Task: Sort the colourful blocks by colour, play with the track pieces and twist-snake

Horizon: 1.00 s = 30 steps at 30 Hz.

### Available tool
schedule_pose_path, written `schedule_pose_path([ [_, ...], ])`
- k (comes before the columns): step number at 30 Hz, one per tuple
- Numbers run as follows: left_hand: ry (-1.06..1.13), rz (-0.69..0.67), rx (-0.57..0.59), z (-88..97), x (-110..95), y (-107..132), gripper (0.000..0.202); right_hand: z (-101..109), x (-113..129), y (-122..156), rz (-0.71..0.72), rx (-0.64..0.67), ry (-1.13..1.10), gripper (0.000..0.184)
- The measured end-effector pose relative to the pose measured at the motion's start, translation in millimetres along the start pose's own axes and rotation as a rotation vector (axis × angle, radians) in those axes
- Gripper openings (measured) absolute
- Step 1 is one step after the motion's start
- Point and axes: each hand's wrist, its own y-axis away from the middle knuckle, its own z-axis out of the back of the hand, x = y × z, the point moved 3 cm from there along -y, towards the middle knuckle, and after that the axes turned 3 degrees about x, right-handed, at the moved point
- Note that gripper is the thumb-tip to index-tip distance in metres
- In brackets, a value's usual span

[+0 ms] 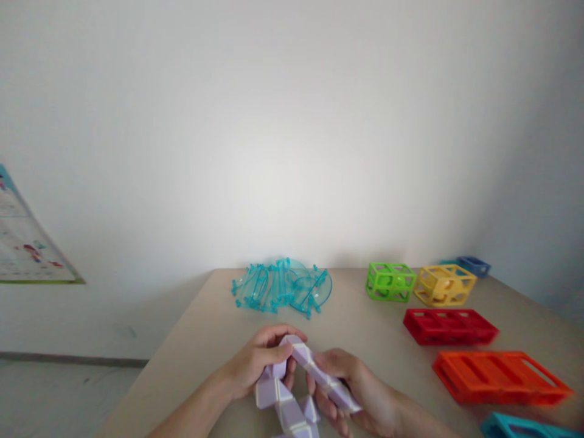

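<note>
A lilac snake puzzle [291, 415] with white edges is bent into a loop of wedge-shaped segments, low in the middle of the head view. My left hand [259, 359] grips its upper left bend, thumb on top and fingers curled behind. Around the straight right-hand stretch, my right hand [351, 386] is closed, with the thumb on the upper side and the fingers beneath. The puzzle's lower end is cut off by the bottom of the picture.
Clear teal plastic parts [283, 286] lie heaped at the table's back edge. To the right stand a green frame block [391, 282], a yellow one [444, 285], a red tray [451, 326], an orange tray [500, 377] and a blue piece [524, 426]. A wall rises behind the table [182, 371].
</note>
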Motion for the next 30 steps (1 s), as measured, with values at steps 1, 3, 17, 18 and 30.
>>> schedule_pose_path([
  [1,0.013,0.010,-0.010,0.9,0.2,-0.4,0.041,-1.7,1.9,-0.6,0.036,-0.009,0.019,0.047],
  [3,0.007,0.026,0.004,0.1,1.0,-0.6,0.039,-5.1,4.8,-0.7,0.063,-0.024,0.067,0.049],
  [17,-0.163,0.214,-0.184,-9.7,8.0,-3.1,0.036,-2.9,-2.2,-4.2,-0.108,-0.121,0.223,0.040],
  [18,-0.173,0.224,-0.228,-9.3,8.3,-2.8,0.036,-2.5,-1.4,-3.6,-0.130,-0.158,0.280,0.039],
  [30,0.082,0.327,-0.085,-0.3,17.4,-3.5,0.030,7.1,8.1,12.8,-0.268,-0.335,0.564,0.045],
])
